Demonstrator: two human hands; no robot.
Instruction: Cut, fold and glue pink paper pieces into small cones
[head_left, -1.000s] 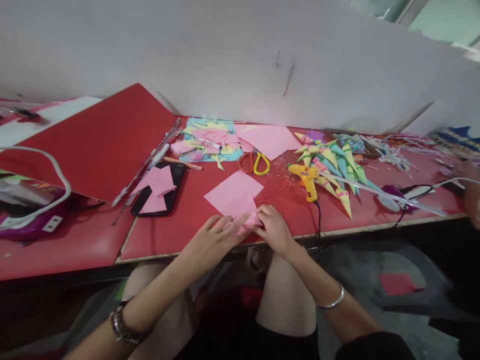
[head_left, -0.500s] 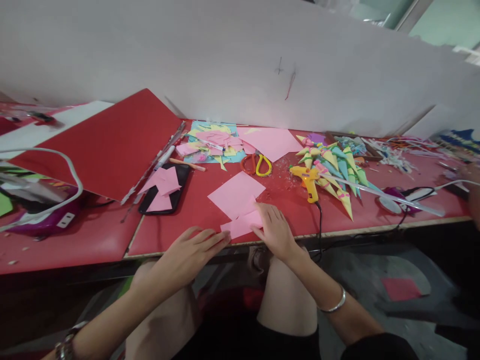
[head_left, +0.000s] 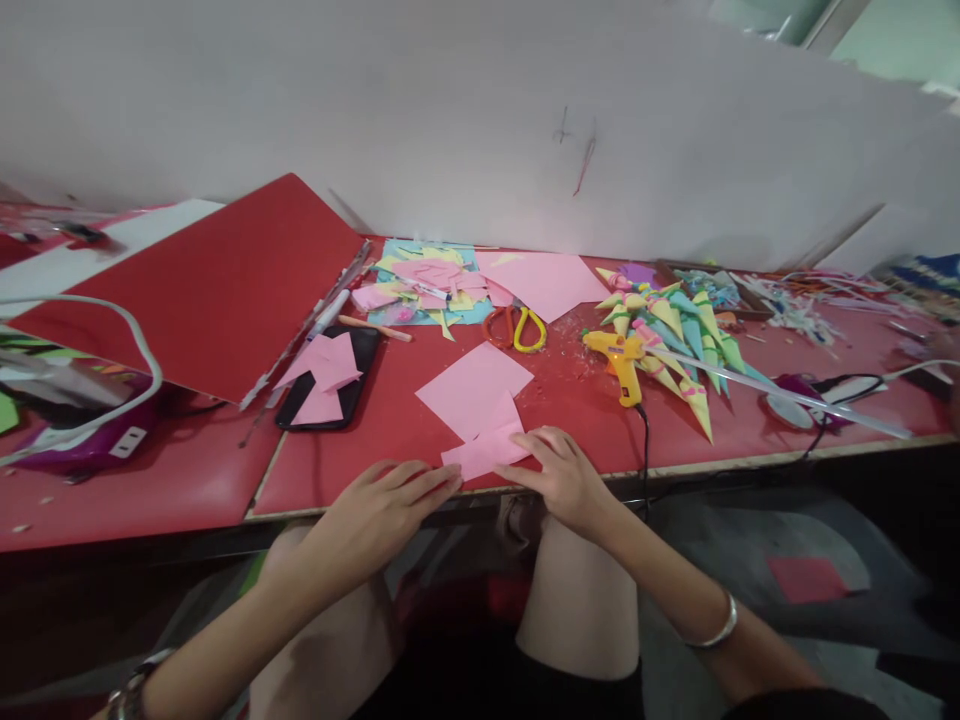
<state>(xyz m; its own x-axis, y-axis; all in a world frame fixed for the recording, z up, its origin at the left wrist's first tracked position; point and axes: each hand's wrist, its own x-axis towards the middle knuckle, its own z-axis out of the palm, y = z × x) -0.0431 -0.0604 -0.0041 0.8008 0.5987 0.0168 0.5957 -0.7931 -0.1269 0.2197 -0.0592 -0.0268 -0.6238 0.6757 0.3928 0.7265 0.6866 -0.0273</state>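
A folded strip of pink paper lies at the front edge of the red table, overlapping a flat pink paper sheet. My left hand is open, its fingers stretched out and the fingertips touching the strip's lower left corner. Over the strip's right end, my right hand is open too, with thumb and fingers apart on the paper. Behind the sheet rest scissors with one red and one yellow handle. To the right lies a yellow glue gun.
Left of the sheets is a black phone-like tray with pink paper pieces on it. Several small paper cones are piled behind the glue gun. Paper scraps and a large red board lie farther back.
My right hand has shifted slightly right and down along the folded paper, and its thumb and fingers have spread. My left hand stays at the left corner.
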